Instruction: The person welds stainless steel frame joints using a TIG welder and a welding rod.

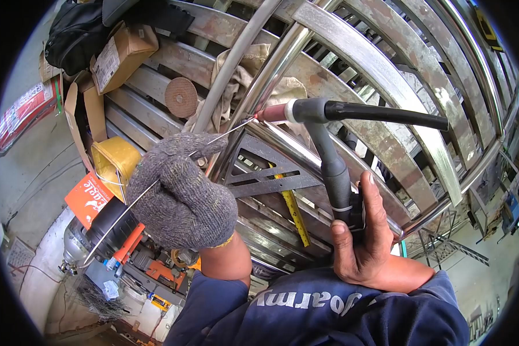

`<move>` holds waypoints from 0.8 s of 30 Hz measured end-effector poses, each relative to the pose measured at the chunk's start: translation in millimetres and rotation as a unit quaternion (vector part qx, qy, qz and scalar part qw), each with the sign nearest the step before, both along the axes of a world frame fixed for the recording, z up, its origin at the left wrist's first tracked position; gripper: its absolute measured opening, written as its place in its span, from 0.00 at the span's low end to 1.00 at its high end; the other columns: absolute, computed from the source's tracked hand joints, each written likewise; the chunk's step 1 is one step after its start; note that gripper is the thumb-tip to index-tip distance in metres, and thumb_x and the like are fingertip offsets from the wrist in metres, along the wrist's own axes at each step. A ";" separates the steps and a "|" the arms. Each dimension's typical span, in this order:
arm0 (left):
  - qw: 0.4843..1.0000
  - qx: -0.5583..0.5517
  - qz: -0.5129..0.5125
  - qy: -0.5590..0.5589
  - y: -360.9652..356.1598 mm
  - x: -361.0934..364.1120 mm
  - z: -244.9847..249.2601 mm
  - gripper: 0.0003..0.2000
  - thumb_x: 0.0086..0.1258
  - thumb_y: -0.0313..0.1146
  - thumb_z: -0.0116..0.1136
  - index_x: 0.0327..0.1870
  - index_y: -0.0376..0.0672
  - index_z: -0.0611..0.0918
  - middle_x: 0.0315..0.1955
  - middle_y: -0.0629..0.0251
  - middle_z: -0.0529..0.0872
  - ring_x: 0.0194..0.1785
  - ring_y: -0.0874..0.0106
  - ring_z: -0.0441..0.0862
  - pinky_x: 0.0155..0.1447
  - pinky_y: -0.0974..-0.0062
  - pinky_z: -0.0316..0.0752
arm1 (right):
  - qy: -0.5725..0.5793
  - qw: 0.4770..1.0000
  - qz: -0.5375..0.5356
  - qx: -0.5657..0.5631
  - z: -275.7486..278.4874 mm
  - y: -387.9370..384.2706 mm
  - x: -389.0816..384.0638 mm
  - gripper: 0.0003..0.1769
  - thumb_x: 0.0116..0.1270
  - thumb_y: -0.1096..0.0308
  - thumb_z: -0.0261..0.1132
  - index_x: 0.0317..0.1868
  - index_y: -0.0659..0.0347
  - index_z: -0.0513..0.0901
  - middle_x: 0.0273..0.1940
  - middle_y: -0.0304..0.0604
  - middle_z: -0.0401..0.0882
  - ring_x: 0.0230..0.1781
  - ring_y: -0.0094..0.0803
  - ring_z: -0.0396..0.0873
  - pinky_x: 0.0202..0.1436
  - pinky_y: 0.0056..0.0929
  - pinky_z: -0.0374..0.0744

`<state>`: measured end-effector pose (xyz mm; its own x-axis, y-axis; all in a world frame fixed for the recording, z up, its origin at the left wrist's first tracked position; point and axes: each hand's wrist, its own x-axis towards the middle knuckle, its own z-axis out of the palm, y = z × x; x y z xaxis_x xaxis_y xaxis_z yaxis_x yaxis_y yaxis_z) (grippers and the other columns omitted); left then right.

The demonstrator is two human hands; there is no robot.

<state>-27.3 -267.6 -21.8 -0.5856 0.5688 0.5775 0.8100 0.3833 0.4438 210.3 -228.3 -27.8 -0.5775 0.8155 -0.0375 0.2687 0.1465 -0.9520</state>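
Note:
A grey knitted glove covers my left hand (181,193), closed round a thin metal rod (124,216). The rod's tip meets the pink nozzle of a welding torch (320,124) at a joint of shiny metal tubes (288,49). My bare right hand (369,242) is wrapped low on the torch's dark handle, with thumb and a finger pointing up. Just below the joint, a dark triangular square (271,170) lies on the slats, beside a yellow tape measure blade (294,216).
Brown cloth (291,89) and a round abrasive disc (181,97) lie on the metal slats. At the left are cardboard boxes (124,57), a yellow container (115,161), an orange box (89,199) and a gas cylinder (75,245). A black bag (78,37) sits at the upper left.

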 end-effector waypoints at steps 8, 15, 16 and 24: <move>0.998 -0.044 -0.026 -0.048 3.3 -5.5 9.1 0.21 0.88 0.39 0.50 0.36 0.32 0.85 0.28 0.56 0.88 0.35 0.64 0.88 0.43 0.60 0.84 | -0.027 0.999 0.045 -0.012 3.7 4.2 3.4 0.36 0.67 0.81 0.72 0.74 0.86 0.71 0.65 0.72 0.81 0.59 0.58 0.83 0.64 0.45 0.81; 0.998 -0.056 0.024 0.029 5.9 1.7 5.5 0.22 0.91 0.40 0.48 0.36 0.36 0.88 0.34 0.59 0.91 0.36 0.62 0.88 0.44 0.64 0.81 | 0.051 0.996 -0.055 -0.040 -11.9 -17.5 7.0 0.41 0.69 0.80 0.72 0.77 0.87 0.64 0.74 0.79 0.71 0.65 0.64 0.81 0.70 0.46 0.78; 0.998 -0.048 0.020 0.028 6.5 1.3 4.9 0.22 0.91 0.40 0.48 0.36 0.36 0.88 0.34 0.58 0.91 0.36 0.62 0.88 0.44 0.63 0.81 | 0.035 0.998 -0.042 -0.026 -9.5 -14.2 6.0 0.41 0.69 0.80 0.72 0.77 0.87 0.64 0.73 0.80 0.72 0.64 0.64 0.81 0.70 0.46 0.78; 0.995 -0.070 0.038 0.054 9.0 1.3 6.5 0.24 0.91 0.41 0.47 0.34 0.37 0.88 0.30 0.58 0.90 0.35 0.62 0.87 0.45 0.63 0.80 | 0.018 1.000 -0.022 -0.006 -6.6 -9.5 3.6 0.38 0.68 0.80 0.73 0.75 0.86 0.68 0.71 0.77 0.76 0.62 0.65 0.81 0.69 0.49 0.78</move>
<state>-26.0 -258.6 -15.3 -0.5689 0.6045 0.5576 0.8164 0.4971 0.2941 213.9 -237.8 -34.3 -0.5428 0.8394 -0.0268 0.2403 0.1247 -0.9627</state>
